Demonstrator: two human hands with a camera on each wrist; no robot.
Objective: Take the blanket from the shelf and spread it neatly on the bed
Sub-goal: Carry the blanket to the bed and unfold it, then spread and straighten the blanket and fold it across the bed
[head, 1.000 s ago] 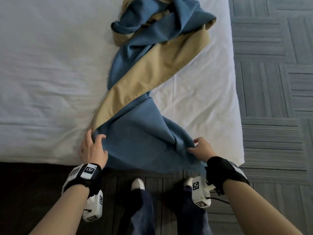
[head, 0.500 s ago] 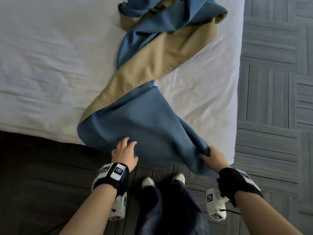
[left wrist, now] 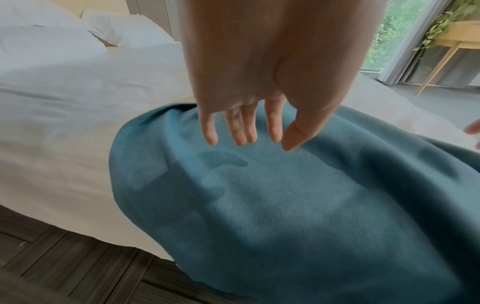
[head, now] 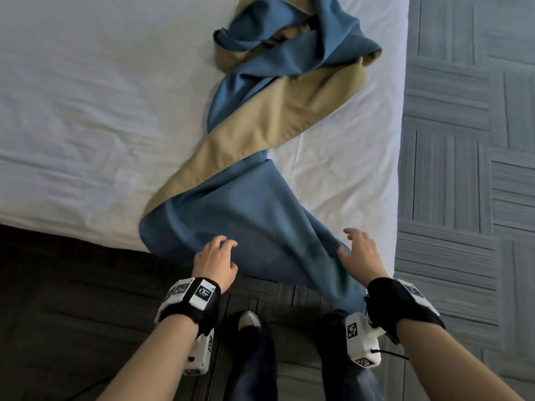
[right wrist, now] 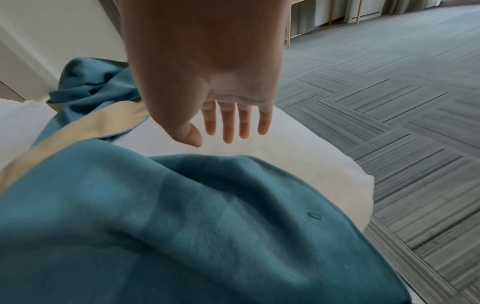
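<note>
Reading left to right: lines follow, from the left side of the scene to the right.
Bed (head: pixel 86 125): a white sheet, creased, covered it; its near edge met dark flooring.
Left hand (head: pixel 215 260): hovered with fingers (left wrist: pixel 242 131) loosely spread over the blue cloth, holding nothing; the wrist view showed a gap and a shadow beneath.
Blanket (head: pixel 231 215): lay twisted in a long rope on the right half of the bed, blue face and tan reverse showing by turns, its near end draped over the foot edge, its far end bunched.
Handling: judged soft, limp and light, with a napped face unlikely to slip; it would sag and fold wherever unsupported.
Where to hold: probably the two near corners or the hem, pinched well apart and drawn outward to undo the twist.
Right hand (head: pixel 362 256): open, fingers (right wrist: pixel 228 127) slack, above the sheet just beside the blanket's right fold.
Change: half a second before, the right hand had gripped that fold and the left had pressed the cloth; both had since let go and lifted.
</note>
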